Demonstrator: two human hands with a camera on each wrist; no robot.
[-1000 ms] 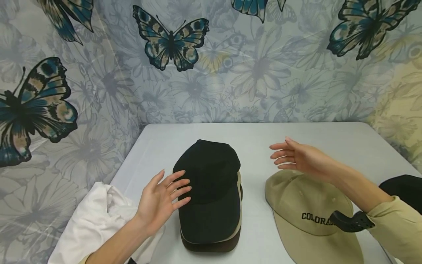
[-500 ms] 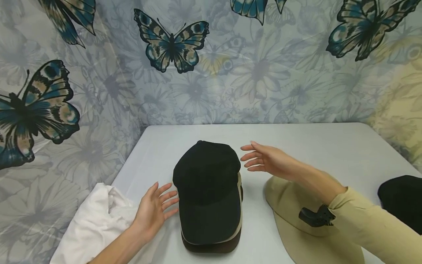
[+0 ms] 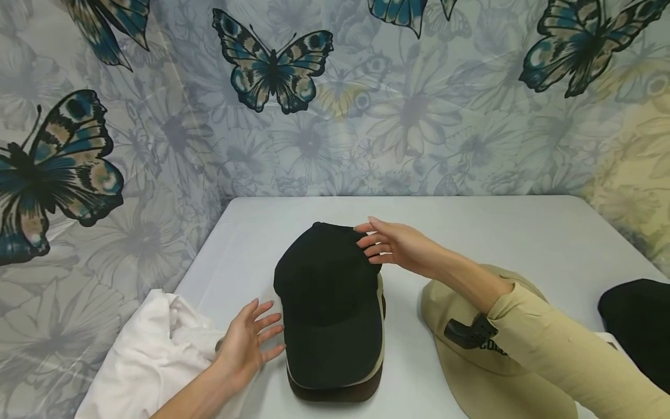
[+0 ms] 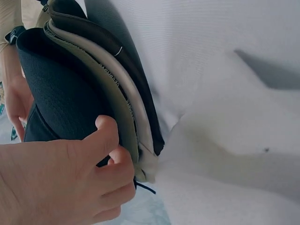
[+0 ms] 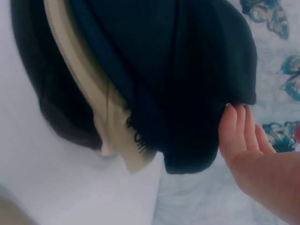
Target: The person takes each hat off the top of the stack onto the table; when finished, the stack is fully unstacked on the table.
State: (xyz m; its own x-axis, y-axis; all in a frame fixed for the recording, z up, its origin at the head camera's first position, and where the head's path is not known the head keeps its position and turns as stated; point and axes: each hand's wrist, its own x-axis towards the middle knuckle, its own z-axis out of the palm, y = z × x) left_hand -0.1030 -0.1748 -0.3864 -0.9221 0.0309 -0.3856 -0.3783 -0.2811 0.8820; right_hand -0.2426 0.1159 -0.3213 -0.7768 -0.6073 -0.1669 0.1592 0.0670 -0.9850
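White worktop carries everything, backed by a butterfly-print curtain. At the left edge a white cloth runs out of the frame, and at the right a black cap is cut off by the border. A tan cap lies right of centre, its lettering almost wholly hidden under the person's sleeve. In the middle sits the stack of caps: a black cap on top, a tan one and a dark brown one beneath, of which only the brim edges show. The left hand rests beside the stack's left brim with fingers spread and relaxed; in the left wrist view its fingertips touch the layered brim edges, holding nothing. The right hand lies with straight fingers against the top cap's crown at the far right side; the right wrist view shows its fingertips touching the black fabric, not curled round it.
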